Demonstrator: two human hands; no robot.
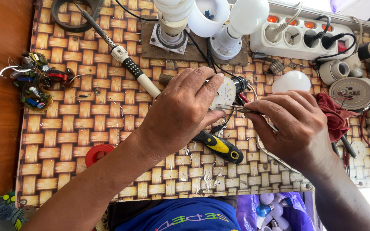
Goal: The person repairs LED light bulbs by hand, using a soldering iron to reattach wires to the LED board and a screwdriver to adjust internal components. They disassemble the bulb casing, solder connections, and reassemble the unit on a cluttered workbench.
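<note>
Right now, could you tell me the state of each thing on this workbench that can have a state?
Left hand: pressed down on the round LED board.
Right hand: gripping tweezers, tips at the board's edge.
Soldering iron: lying on the mat, not held.
Yellow-handled tool: lying flat, not held.
Power strip: switches lit, plugs inserted.
White bulb dome: detached, lying loose.
Red tape roll: lying flat.

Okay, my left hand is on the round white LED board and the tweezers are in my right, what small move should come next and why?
Probably ease the tweezers a touch further onto the round LED board. Their tips already lie at its lower edge, the left hand pins the board to the woven mat, and the right hand holds them low and level, so a short, steady nudge looks enough.
</note>
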